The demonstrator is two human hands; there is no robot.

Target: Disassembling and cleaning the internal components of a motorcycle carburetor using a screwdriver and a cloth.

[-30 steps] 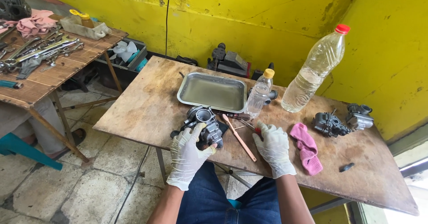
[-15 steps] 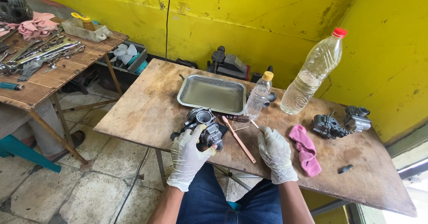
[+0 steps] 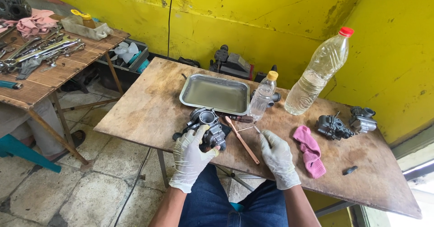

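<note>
With the gloved left hand point(image 3: 192, 157) clenched on the carburetor point(image 3: 207, 130) at the worktop point(image 3: 149, 105) edge, and the right hand point(image 3: 276, 157) pinching a thin pick point(image 3: 257, 129), a slip likely drops it floorward.

Two gloved hands, left point(image 3: 190, 159) and right point(image 3: 278, 158); three carburetors: one held point(image 3: 209, 126), two point(image 3: 333, 126) point(image 3: 361, 118) at the table's far right; two plastic bottles, large point(image 3: 318, 73) and small point(image 3: 262, 96); one metal tray point(image 3: 216, 94); one pink rag point(image 3: 309, 150) on the table
</note>
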